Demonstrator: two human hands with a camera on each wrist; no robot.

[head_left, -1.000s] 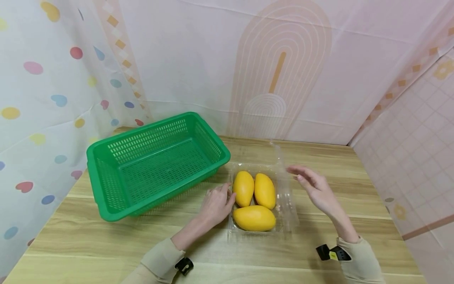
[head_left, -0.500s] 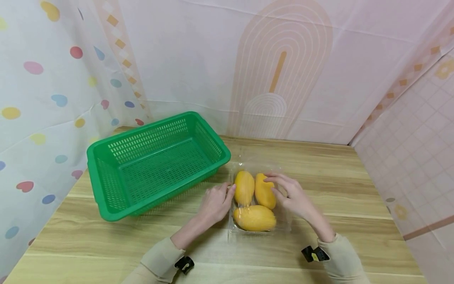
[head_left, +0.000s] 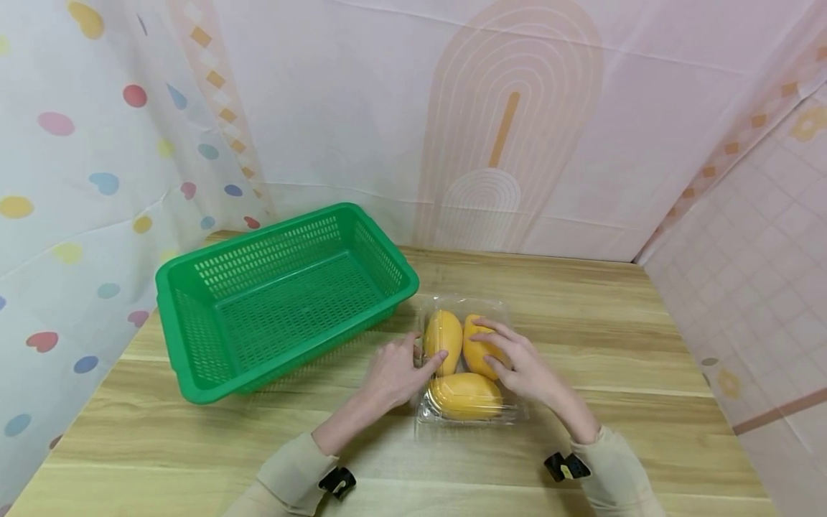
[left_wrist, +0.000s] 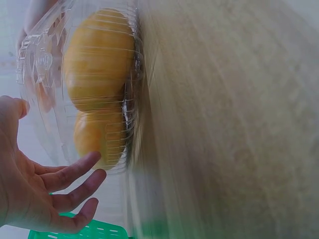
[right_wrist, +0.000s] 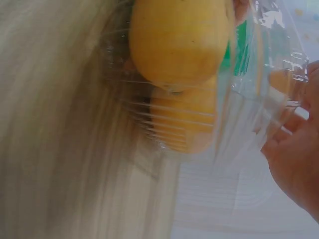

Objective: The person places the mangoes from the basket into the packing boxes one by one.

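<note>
Three yellow mangoes lie in a clear plastic clamshell box [head_left: 517,414]: one mango [head_left: 465,398] across the front, a left mango [head_left: 443,337] and a right mango [head_left: 477,357] behind it. The lid is folded down over them. In the head view my left hand [head_left: 393,370] is at the box's left side, thumb reaching over the lid. From the right, my right hand [head_left: 528,372] rests on the lid with loosely bent fingers. The left wrist view shows my left fingers [left_wrist: 75,172] spread beside the ribbed wall. Whether the lid's edge is fastened I cannot tell.
A green plastic basket [head_left: 194,388] with slotted walls stands on the wooden table [head_left: 620,337], left of the box and behind my left hand. A patterned curtain [head_left: 362,122] hangs along the table's back and both sides.
The box's lid, raised at the right a second ago, has swung left and down over the mangoes. My right hand moved left with it; my left thumb moved onto the lid.
</note>
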